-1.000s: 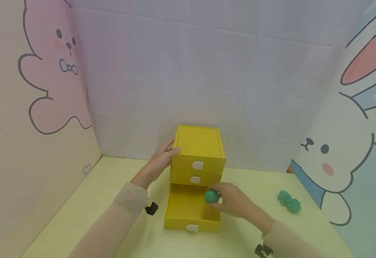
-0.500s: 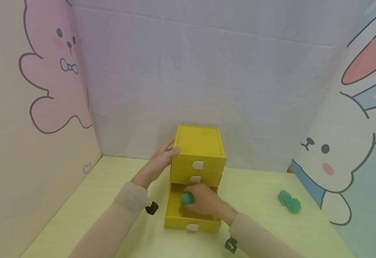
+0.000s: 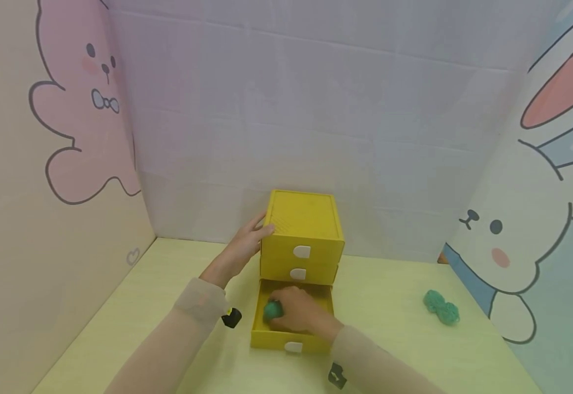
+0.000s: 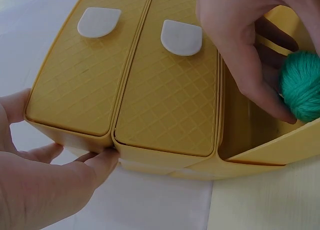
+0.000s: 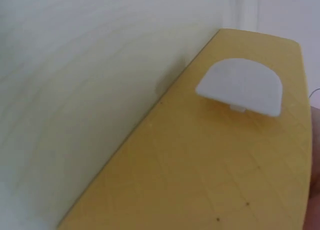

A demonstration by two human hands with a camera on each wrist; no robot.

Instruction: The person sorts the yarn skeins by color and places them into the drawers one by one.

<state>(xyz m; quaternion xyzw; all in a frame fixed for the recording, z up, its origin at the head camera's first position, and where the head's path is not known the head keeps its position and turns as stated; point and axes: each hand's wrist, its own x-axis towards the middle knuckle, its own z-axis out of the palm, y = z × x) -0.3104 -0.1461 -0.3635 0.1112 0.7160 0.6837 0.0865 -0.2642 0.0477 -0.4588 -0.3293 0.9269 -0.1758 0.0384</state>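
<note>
A yellow cabinet [image 3: 303,214] with three stacked drawers stands in the middle, its bottom drawer [image 3: 292,340] pulled out. My left hand [image 3: 237,253] rests on the cabinet's left side, its thumb by the top edge and the fingers spread along the wall. Inside the pulled-out drawer my right hand [image 3: 298,311] grips a green ball of yarn [image 3: 272,311] near the left wall. In the left wrist view that yarn ball [image 4: 302,85] sits at the curled fingers. The right wrist view shows mostly the drawer front [image 5: 215,160] with its white pull [image 5: 242,86].
Two more green yarn balls [image 3: 441,307] lie touching on the table [image 3: 390,350] at the right. A pale cloth wall [image 3: 316,109] rises behind the cabinet. Printed side panels [image 3: 527,262] stand at both sides. The two upper drawers [image 3: 281,262] are pushed in.
My right hand has moved left with the yarn ball, from the drawer's right side to its left part, and lower. The left hand has stayed on the cabinet.
</note>
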